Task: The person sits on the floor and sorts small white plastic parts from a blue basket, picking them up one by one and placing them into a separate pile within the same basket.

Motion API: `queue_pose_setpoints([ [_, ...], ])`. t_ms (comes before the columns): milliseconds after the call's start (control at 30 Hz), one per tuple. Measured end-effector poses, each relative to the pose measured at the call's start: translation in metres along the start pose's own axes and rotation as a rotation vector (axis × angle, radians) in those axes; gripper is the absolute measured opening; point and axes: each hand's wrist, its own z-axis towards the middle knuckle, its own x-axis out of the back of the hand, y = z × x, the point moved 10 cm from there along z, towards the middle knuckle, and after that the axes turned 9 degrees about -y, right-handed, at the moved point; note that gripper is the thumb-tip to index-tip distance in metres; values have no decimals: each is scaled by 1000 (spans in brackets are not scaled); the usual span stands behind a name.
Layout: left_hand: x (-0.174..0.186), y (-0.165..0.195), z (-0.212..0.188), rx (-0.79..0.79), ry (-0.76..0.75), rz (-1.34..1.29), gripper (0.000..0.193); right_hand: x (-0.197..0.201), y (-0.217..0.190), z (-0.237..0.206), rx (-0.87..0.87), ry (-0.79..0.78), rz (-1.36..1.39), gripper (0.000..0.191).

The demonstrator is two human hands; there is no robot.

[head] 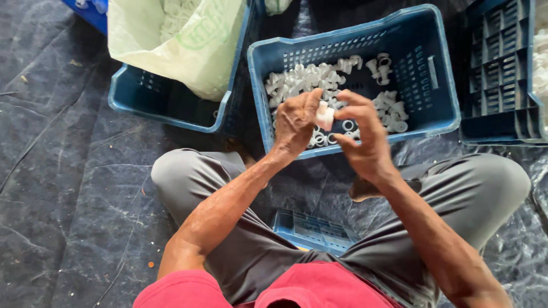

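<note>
From the head camera, both hands meet over the near edge of a blue crate [439,74]. The left hand [295,121] is curled, its thumb and fingertips pinched on a small white plastic fitting [325,116]. The fitting sits at the tips of the left fingers, just off the thumb, and it stands between the two hands. The right hand [365,137] is half open, with its forefinger arched over the fitting from the far side and its other fingers spread loosely below. The right fingertips come up against the fitting or very near it; whether they actually grip it is hard to tell from this angle.

Beyond the fingers, inside the crate, lies a heap of white fittings [308,77], some tube-shaped and some ring-shaped, with a few rings [347,125] showing in the gap beneath the right fingers. Outward of the left hand stands a second blue crate [165,100] holding a pale plastic sack [182,40]. Outward of the right hand is a dark blue crate [496,68] turned on its side. Below the wrists, between the person's grey-trousered knees, a small blue crate [314,228] rests on the dark tarpaulin [63,171].
</note>
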Motion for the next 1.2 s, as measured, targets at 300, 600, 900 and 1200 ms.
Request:
queue_pose_setpoints([
  [300, -6, 13, -7, -137, -8, 323, 40, -21, -6, 25, -111, -228, -108, 66],
  [600, 2, -6, 0, -65, 7, 388, 36, 25, 44, -8, -215, 135, 37, 57],
  [900, 5, 3, 9, -151, 50, 483, 38, 11, -6, -21, 26, 6, -90, 40],
  [1200, -23, 9, 2, -205, -52, 449, 38, -10, 13, 4, -53, -64, -99, 59],
])
